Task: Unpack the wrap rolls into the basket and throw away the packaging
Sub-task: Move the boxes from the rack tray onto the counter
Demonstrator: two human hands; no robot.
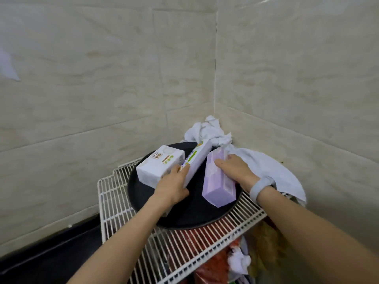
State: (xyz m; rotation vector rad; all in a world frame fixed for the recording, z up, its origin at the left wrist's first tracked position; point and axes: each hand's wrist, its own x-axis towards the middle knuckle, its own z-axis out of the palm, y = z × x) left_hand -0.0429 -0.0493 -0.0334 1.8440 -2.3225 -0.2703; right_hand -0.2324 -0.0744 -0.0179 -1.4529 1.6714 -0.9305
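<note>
While both your hands are down on the black tray [143, 198], three boxes of wrap lie there, none yet opened as far as can be seen. Your left hand [174, 186] curls round the near end of the long white box [196, 160], which points toward 1 o'clock across the middle of the tray. At 10 o'clock, touching that hand, sits the squat white box [159, 167]. Your right hand [235, 171] rests on the purple box [218, 183] at 3 o'clock, fingers fairly straight and lying along its far end; whether the thumb grips the hidden side cannot be told.

To do this step well, I would lift one box at a time. Keep the long box level as it comes up, since its far end leans near a crumpled white cloth [209, 132] at 12 o'clock. Steady the purple box with a flat palm so it does not slide off the tray's near rim.

The tray sits on a white wire shelf [114, 201] in a tiled corner. A second white cloth [272, 173] drapes at 3 o'clock beyond your wrist, which wears a grey band [261, 187]. Below the shelf, at 5 o'clock, red and yellow bags and crumpled paper show through the wires. No basket is in view, so you will likely need to turn away to find it.
</note>
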